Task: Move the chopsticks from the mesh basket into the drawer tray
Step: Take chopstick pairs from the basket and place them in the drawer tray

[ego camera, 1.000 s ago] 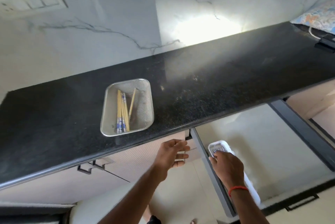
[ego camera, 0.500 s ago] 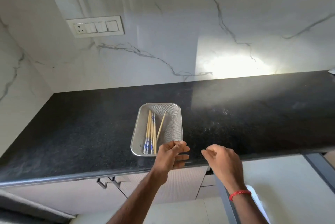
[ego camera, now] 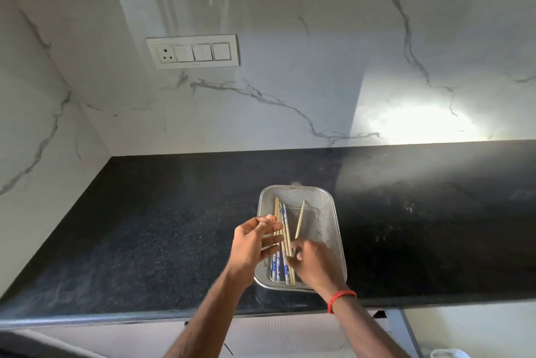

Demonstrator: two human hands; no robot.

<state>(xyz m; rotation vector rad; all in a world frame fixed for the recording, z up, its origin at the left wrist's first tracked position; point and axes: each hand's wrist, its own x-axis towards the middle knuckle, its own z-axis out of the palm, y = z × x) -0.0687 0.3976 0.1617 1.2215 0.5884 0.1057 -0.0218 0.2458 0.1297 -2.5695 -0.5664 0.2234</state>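
A: mesh basket (ego camera: 324, 212) status?
B: silver, rectangular, rounded corners. Sits flat on the black counter, near its front edge.
A: chopsticks (ego camera: 285, 230)?
B: inside it. A bundle lies lengthwise along the left side, plain bamboo mixed with blue-and-white patterned ones. One bamboo stick (ego camera: 299, 220) lies apart, angled right.
A: count?
B: can't tell, near ends are partly covered.
A: drawer tray (ego camera: 448, 353)?
B: only a white corner shows at bottom right, probably it. Contents not visible.
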